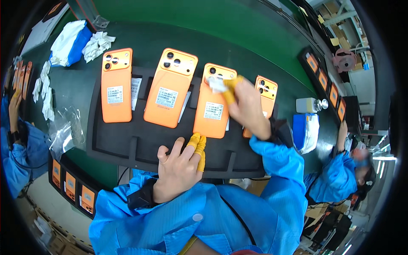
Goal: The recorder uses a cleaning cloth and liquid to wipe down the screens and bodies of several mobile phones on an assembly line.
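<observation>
while the right hand [248, 106] pinches a small white cloth [216, 83] on the camera end of the third orange phone [212, 104], whose long axis runs away from the person on the black tray [110, 144], the left hand [178, 170] rests open with fingertips touching its near end

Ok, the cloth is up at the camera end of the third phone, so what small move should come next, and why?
Probably draw the white cloth down the back of the third orange phone toward its label. The right hand presses the cloth only at the camera corner, the lower back looks unwiped, and the left hand braces the phone's bottom edge with yellow-cotted fingers on the black foam tray.
</observation>
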`<action>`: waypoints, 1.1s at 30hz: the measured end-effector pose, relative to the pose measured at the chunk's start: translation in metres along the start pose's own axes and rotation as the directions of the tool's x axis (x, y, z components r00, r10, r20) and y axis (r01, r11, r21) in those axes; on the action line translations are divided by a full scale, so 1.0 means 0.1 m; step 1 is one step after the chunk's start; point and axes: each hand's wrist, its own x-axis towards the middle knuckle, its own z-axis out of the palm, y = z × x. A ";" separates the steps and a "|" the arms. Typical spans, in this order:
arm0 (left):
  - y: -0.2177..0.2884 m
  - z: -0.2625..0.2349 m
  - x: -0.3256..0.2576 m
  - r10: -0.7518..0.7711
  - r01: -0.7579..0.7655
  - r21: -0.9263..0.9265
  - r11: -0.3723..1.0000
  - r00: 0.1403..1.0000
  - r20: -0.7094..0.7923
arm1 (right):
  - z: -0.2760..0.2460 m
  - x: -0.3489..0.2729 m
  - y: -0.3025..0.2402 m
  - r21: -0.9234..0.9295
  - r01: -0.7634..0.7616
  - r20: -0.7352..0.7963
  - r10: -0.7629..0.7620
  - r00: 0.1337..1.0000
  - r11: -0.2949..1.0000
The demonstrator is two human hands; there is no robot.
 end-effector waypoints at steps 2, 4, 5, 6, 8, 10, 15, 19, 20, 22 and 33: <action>0.00 0.02 0.00 0.032 -0.033 -0.013 0.999 0.999 -0.031 | -0.02 -0.32 -0.18 0.021 0.041 0.124 -0.043 0.991 0.999; -0.01 0.04 -0.03 0.033 -0.034 -0.025 0.999 0.998 -0.049 | -0.02 -0.56 -0.39 0.085 0.063 0.262 -0.083 0.961 0.994; -0.02 0.04 -0.03 0.048 -0.051 -0.031 0.998 0.996 -0.068 | -0.02 -0.58 -0.49 0.130 0.080 0.322 -0.119 0.939 0.988; -0.03 0.05 -0.04 0.046 -0.050 -0.029 0.998 0.992 -0.120 | -0.02 -0.55 -0.54 0.129 0.094 0.354 -0.134 0.925 0.987; -0.03 0.07 -0.03 0.034 -0.038 -0.025 0.999 0.990 -0.136 | 0.03 -0.40 -0.45 0.091 0.140 0.286 -0.161 0.945 0.986; -0.03 0.06 -0.04 0.021 -0.024 -0.017 1.000 0.989 -0.146 | 0.11 -0.16 -0.24 -0.042 0.133 0.168 -0.124 0.978 0.990; -0.03 0.02 -0.01 0.025 -0.032 -0.074 0.997 0.996 -0.083 | 0.20 0.26 -0.03 -0.065 0.015 -0.047 -0.019 0.999 0.998; -0.07 0.03 -0.01 0.060 -0.075 -0.112 0.991 0.990 -0.128 | 0.21 -0.04 -0.30 0.082 0.167 0.159 -0.179 0.971 0.982; -0.09 0.03 -0.02 0.074 -0.115 -0.192 0.975 0.976 -0.207 | 0.18 -0.12 -0.36 0.137 0.191 0.223 -0.218 0.950 0.972; -0.15 0.00 -0.02 0.061 -0.166 -0.303 0.938 0.944 -0.325 | 0.14 -0.25 -0.46 0.229 0.241 0.286 -0.302 0.910 0.943; -0.76 -0.45 0.11 -0.201 0.181 -0.187 0.966 0.976 -0.090 | -0.21 -0.55 -0.49 0.115 0.166 0.430 -0.200 0.880 0.979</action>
